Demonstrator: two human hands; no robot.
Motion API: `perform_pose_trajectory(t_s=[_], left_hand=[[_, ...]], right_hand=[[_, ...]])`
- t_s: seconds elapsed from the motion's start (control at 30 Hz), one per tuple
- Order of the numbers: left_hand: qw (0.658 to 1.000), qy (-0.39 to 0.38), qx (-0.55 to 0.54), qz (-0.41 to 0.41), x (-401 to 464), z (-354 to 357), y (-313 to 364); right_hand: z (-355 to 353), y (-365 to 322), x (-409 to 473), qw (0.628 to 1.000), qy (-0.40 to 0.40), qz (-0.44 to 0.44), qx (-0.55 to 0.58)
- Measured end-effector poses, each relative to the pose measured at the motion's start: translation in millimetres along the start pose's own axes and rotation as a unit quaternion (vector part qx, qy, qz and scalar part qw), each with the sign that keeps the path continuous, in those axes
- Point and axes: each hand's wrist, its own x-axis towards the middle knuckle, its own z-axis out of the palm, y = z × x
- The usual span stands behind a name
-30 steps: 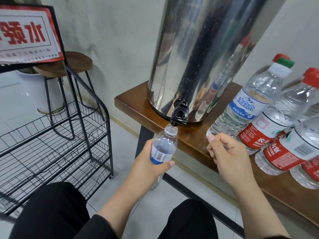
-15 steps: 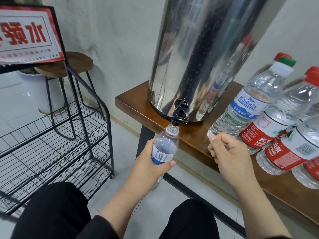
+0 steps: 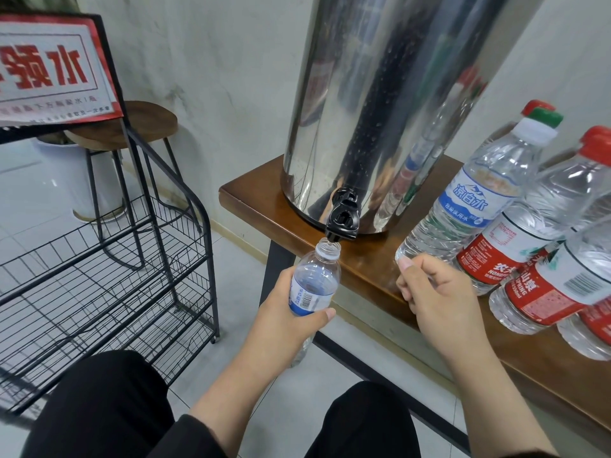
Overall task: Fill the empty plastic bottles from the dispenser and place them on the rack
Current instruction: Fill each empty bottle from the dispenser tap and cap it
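My left hand (image 3: 281, 328) grips a small uncapped plastic bottle (image 3: 314, 279) with a blue label, upright, its mouth right under the black tap (image 3: 342, 221) of the steel dispenser (image 3: 380, 110). The bottle looks empty and no water stream shows. My right hand (image 3: 436, 292) hovers over the table edge beside the tap, fingers curled, thumb forward; what lies inside the fist is hidden. The black wire rack (image 3: 132, 259) stands at the left with bare shelves.
The dispenser sits on a brown wooden table (image 3: 251, 200). To its right stand several capped bottles: one blue-labelled (image 3: 463, 206), others red-labelled (image 3: 515, 246). A red sign (image 3: 49, 67) tops the rack, a stool (image 3: 132, 127) stands behind it, and my knees are below.
The left hand has nudged the bottle's mouth slightly closer under the tap. The right hand stays almost still beside it.
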Motion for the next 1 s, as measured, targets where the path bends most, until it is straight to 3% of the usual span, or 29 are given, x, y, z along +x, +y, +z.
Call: perform_pose_trajectory(t_s=[1.0], left_hand=[[1.0,0.004,-0.007,-0.006,-0.6,0.5,-2.6]], right_hand=[[0.5,-4.8,-0.5,1.0,-0.001,0.01,0.002]])
